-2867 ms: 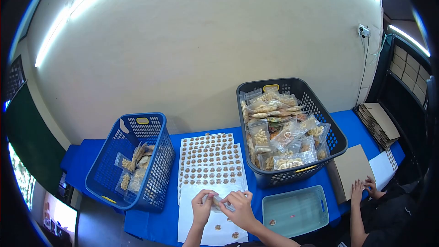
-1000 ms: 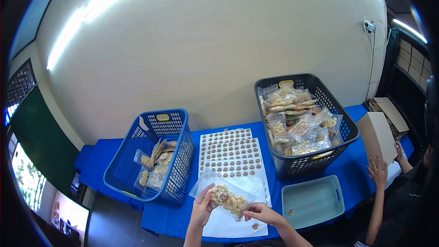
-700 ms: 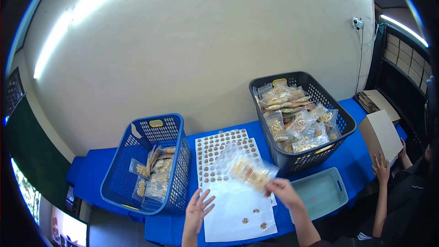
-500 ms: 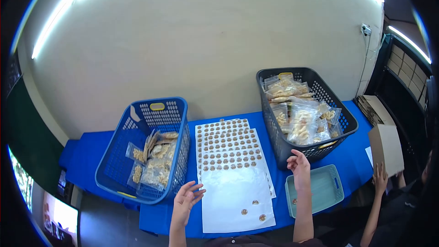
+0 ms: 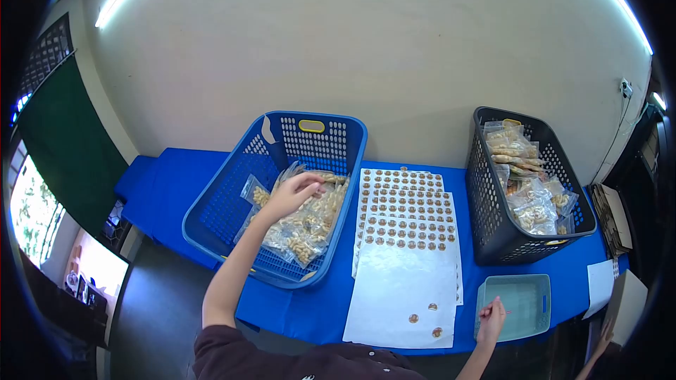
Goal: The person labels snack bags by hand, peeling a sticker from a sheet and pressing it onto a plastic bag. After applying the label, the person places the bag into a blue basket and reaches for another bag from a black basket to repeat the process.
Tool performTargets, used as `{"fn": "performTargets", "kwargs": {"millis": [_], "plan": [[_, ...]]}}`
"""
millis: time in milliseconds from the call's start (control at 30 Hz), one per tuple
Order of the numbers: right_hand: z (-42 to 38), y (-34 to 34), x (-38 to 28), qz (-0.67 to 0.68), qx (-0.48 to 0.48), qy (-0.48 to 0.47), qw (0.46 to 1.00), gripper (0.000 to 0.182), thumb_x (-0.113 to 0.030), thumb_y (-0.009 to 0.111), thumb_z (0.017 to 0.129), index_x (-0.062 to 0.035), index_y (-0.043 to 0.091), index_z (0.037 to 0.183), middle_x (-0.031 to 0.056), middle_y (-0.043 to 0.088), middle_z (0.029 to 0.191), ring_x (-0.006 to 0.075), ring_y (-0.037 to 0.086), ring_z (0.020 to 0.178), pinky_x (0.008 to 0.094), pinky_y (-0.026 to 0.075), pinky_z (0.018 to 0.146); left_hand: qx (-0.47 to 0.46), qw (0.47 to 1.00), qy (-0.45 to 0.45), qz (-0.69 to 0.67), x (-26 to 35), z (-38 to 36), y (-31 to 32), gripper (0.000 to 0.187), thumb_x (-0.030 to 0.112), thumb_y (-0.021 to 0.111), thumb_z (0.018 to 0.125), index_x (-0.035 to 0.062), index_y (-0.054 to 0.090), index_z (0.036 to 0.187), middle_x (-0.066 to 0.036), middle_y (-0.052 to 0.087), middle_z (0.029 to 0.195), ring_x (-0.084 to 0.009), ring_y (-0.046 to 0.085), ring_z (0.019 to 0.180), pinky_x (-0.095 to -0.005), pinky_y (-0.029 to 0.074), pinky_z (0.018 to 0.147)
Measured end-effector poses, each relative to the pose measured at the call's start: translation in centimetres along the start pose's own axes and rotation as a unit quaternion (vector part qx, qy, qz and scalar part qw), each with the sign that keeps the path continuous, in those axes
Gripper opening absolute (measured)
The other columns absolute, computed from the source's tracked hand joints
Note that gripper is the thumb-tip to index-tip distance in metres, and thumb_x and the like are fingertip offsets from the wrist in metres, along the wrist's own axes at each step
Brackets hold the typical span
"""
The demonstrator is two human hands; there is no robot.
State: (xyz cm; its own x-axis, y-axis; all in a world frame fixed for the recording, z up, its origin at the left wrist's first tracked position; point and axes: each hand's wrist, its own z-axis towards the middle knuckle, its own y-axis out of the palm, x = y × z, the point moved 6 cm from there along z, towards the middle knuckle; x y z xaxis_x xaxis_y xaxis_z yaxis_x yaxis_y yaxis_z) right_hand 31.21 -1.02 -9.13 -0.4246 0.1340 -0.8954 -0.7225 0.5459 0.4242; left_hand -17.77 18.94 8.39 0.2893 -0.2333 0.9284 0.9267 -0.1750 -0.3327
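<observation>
My left hand (image 5: 299, 193) is over the blue basket (image 5: 282, 278), just above clear bags of pale, curled snacks (image 5: 304, 232). Its fingers are loosely bent, and no bag shows in its grip. Down at the right, my right hand (image 5: 491, 318) is at the left part of a pale green tray (image 5: 517, 283). Those fingers are drawn together; a tiny reddish bit shows beside them, too small to name. Between the hands lie white sheets (image 5: 398, 281) with rows of round brown stickers (image 5: 401, 219); the front sheet is mostly bare backing, with 3 stickers near its lower edge.
A black basket (image 5: 486, 236) filled with similar snack bags (image 5: 531, 204) stands at the right on the blue tablecloth (image 5: 176, 176). Beyond it are folded cardboard (image 5: 611, 218) and a white paper (image 5: 598, 285). Another person's hand (image 5: 602, 345) touches a cardboard box (image 5: 627, 309).
The view has turned left. My left hand has moved from beside the blue basket to over its bags. My right hand has lowered to the tray, and its fingers have closed together.
</observation>
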Motion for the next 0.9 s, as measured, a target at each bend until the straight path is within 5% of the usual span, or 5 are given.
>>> {"fn": "performTargets", "kwargs": {"millis": [100, 233, 533, 700, 900], "plan": [[-0.8, 0.5, -0.1, -0.024, 0.032, 0.008, 0.999, 0.018, -0.02, 0.049, 0.087, -0.0064, 0.051, 0.077, -0.0006, 0.047, 0.062, 0.0068, 0.045, 0.054, 0.0191, 0.036, 0.05, -0.065, 0.983, -0.101, 0.138, -12.4, 5.6, -0.8, 0.03, 0.019, 0.05, 0.083, -0.0017, 0.053, 0.105, -0.011, 0.06, 0.094, -0.0159, 0.058, 0.087, -0.0289, 0.045, 0.078], [-1.7, 1.0, 0.8, -0.085, 0.005, 0.026, 0.996, 0.015, -0.02, 0.05, 0.086, -0.0054, 0.053, 0.083, 0.0003, 0.051, 0.065, 0.0069, 0.045, 0.054, 0.0186, 0.037, 0.049, -0.271, 0.719, -0.275, 0.578, -25.2, 6.2, 1.2, 0.048, 0.041, 0.054, 0.076, 0.0021, 0.056, 0.105, -0.015, 0.057, 0.105, -0.0268, 0.055, 0.097, -0.0363, 0.042, 0.084], [-3.1, -0.5, 3.2, -0.122, 0.038, 0.062, 0.99, 0.013, -0.017, 0.05, 0.085, -0.0052, 0.054, 0.086, 0.0011, 0.053, 0.066, 0.0071, 0.047, 0.053, 0.0187, 0.037, 0.048, -0.29, 0.874, -0.089, 0.381, -30.5, 4.2, 9.7, 0.041, 0.033, 0.064, 0.068, 0.0022, 0.062, 0.095, -0.019, 0.059, 0.097, -0.0316, 0.056, 0.093, -0.0362, 0.045, 0.08], [-3.2, 1.1, 3.6, -0.156, 0.024, 0.049, 0.986, 0.012, -0.016, 0.051, 0.085, -0.0042, 0.053, 0.086, 0.0013, 0.053, 0.066, 0.0062, 0.046, 0.053, 0.0179, 0.037, 0.047, -0.154, 0.864, -0.167, 0.448, -31.3, 4.2, 8.6, 0.043, 0.032, 0.066, 0.064, -0.0015, 0.062, 0.09, -0.022, 0.059, 0.094, -0.0338, 0.057, 0.09, -0.0375, 0.046, 0.078], [-3.7, 3.0, 4.2, -0.201, -0.022, 0.051, 0.978, 0.012, -0.012, 0.05, 0.085, -0.0013, 0.055, 0.086, 0.0036, 0.055, 0.068, 0.007, 0.049, 0.055, 0.0183, 0.04, 0.051, 0.02, 0.932, -0.09, 0.35, -19.1, 9.6, 0.6, 0.038, 0.032, 0.065, 0.063, -0.0012, 0.059, 0.082, -0.02, 0.061, 0.08, -0.0298, 0.06, 0.075, -0.0373, 0.047, 0.066]]}}
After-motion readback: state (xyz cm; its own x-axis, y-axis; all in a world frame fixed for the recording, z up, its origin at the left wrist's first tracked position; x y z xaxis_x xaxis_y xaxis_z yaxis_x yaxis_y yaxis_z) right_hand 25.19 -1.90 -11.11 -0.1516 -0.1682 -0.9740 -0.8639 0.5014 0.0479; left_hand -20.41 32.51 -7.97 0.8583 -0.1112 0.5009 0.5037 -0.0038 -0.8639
